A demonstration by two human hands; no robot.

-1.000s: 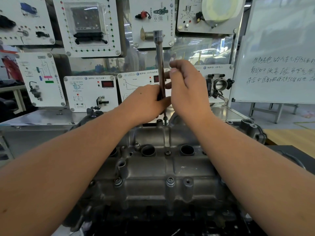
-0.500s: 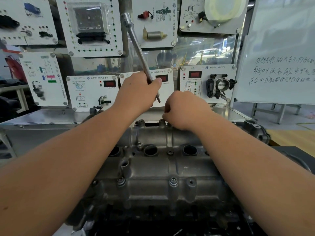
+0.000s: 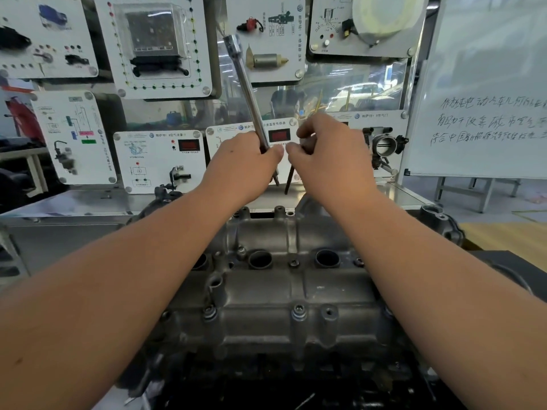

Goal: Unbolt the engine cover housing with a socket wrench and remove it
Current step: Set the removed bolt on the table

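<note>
A: Engine cover housing (image 3: 272,294) seated on the engine below both hands; near-edge bolts (image 3: 298,311) in place.

B: Socket wrench (image 3: 247,90) gripped in curled left hand (image 3: 245,164), lifted clear. Right hand (image 3: 328,155) raised since a moment ago, pinching apparently a long bolt (image 3: 289,180), now withdrawn from the rear edge.

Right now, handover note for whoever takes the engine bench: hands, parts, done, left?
Left hand: grips the socket wrench, lifted off the engine, handle tilted up-left.
Right hand: pinches a long dark bolt, held above the cover's far edge.
Engine cover housing: seated on the engine.
Done: that bolt is out.
Left: near-edge bolts remain in; unbolt them, then lift the cover.
</note>
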